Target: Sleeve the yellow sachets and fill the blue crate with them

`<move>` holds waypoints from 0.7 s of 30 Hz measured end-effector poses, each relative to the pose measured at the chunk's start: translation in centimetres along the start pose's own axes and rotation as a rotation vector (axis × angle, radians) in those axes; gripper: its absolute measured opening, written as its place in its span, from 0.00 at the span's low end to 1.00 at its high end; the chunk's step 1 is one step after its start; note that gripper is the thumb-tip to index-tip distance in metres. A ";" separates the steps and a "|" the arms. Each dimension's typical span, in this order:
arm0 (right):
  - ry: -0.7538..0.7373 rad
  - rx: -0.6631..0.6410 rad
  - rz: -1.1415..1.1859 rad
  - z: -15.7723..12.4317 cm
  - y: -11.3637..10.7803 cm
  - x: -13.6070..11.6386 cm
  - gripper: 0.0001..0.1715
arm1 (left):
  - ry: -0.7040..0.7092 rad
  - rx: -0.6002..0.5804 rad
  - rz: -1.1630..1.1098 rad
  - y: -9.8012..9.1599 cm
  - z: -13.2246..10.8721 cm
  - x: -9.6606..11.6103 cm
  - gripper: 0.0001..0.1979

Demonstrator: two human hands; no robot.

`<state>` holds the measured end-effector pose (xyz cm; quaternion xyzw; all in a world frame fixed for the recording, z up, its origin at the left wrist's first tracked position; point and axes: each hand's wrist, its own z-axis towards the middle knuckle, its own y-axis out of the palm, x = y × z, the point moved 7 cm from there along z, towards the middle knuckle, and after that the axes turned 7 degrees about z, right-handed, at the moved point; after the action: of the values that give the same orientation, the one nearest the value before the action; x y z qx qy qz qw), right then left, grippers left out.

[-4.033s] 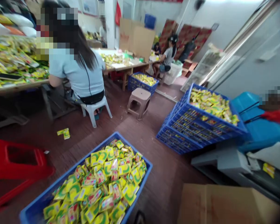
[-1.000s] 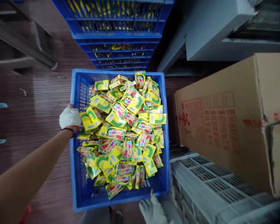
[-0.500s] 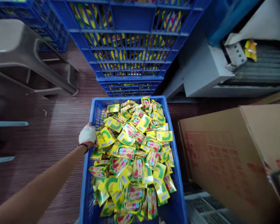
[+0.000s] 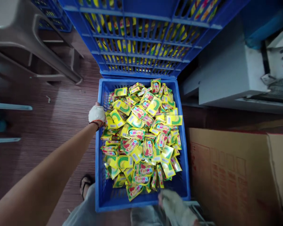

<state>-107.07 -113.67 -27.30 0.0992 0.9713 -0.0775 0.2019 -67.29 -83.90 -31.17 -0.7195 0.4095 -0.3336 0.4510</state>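
Note:
A blue plastic crate (image 4: 184,163) stands on the floor, heaped with small yellow-and-green packets (image 4: 148,147) bearing a printed fruit picture. My left hand (image 4: 97,113), in a white glove that leaves the thumb tip bare, is closed around the crate's left rim. Down at the near right corner, my right hand (image 4: 175,204) wears a whitish glove and is smeared by motion. It is close to the near rim, and whether its fingers grip there cannot be made out.
Beyond the crate rises a stack of blue crates (image 4: 141,33) full of similar packets. A grey plastic stool (image 4: 25,34) stands at the left. On the right are a printed cardboard box (image 4: 231,169) and a grey metal machine (image 4: 223,66). My sandalled foot (image 4: 86,185) is beside the crate.
The crate appears higher in view, its near rim now showing, and sits close against the stack. My left hand keeps its hold on the rim. My right hand has come into fuller view.

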 end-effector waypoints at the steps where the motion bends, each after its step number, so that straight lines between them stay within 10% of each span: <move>1: -0.067 0.045 -0.039 0.8 -0.8 -3.3 0.25 | -0.010 -0.001 -0.010 -0.1 0.0 -0.1 0.25; 5: -0.534 0.406 -0.354 5.6 -2.6 -19.7 0.35 | -0.014 -0.008 -0.051 -0.4 0.7 -0.4 0.25; 8: -0.644 0.516 -0.597 10.3 1.5 -27.5 0.46 | 0.016 -0.043 -0.065 -0.5 1.5 -0.4 0.23; 16: -0.545 0.557 -0.907 13.2 20.9 -32.7 0.52 | 0.090 -0.138 -0.035 -0.7 3.1 -0.5 0.16; 21: -0.631 0.427 -0.842 12.5 22.9 -37.1 0.47 | 0.221 -0.063 -0.028 -5.4 4.4 1.4 0.22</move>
<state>-63.89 -99.86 -26.05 -0.2862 0.7824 -0.3718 0.4095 -61.41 -82.10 -27.66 -0.6977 0.4569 -0.4042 0.3755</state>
